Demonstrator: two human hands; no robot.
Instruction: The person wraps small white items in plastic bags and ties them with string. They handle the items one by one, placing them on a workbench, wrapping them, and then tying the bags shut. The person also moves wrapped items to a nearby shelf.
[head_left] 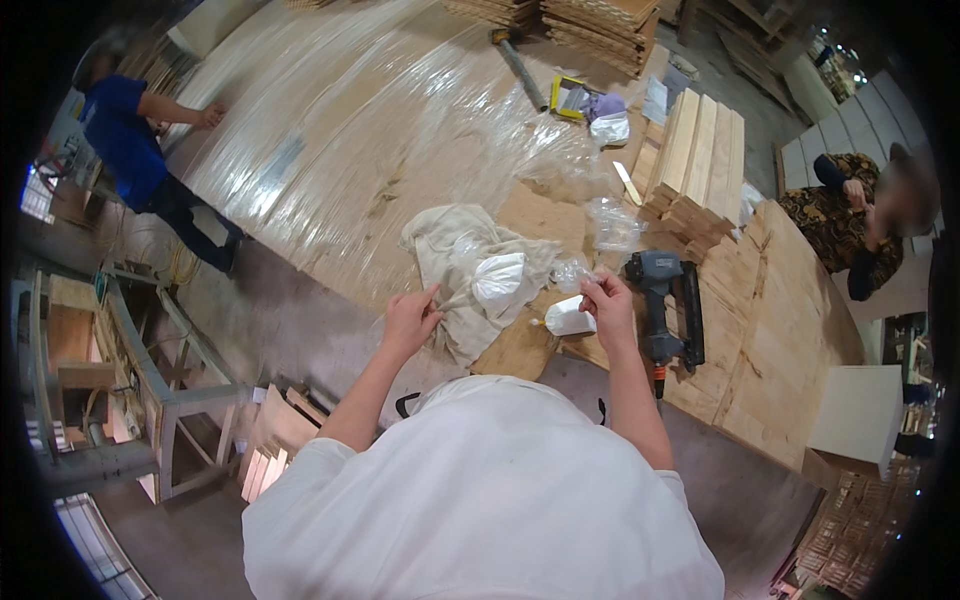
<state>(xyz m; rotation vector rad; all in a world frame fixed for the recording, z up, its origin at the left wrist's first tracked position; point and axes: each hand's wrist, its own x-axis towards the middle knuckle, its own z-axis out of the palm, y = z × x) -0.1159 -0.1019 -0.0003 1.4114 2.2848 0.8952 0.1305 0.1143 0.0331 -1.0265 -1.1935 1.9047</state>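
Observation:
At the near edge of the worktable lies a crumpled beige cloth (pixel 440 255) with a white bundle (pixel 499 279) on it. My left hand (pixel 408 322) is at the cloth's left edge, thumb and forefinger apart, holding nothing. To the right, my right hand (pixel 608 305) has its fingers pinched together. What they hold, if anything, is too small to make out. Just left of these fingers is a white bag-like packet (pixel 570 317), and beyond it a crumpled piece of clear plastic (pixel 570 273). A grey and black nail gun (pixel 660 305) rests right of my right hand.
Clear film (pixel 330 130) covers much of the table. Stacked wooden boards (pixel 700 165), a knife (pixel 627 184), a hammer (pixel 520 72) and a yellow box (pixel 569 98) lie farther back. A person in blue (pixel 130 130) stands left; another in patterned clothing (pixel 835 215) is at right.

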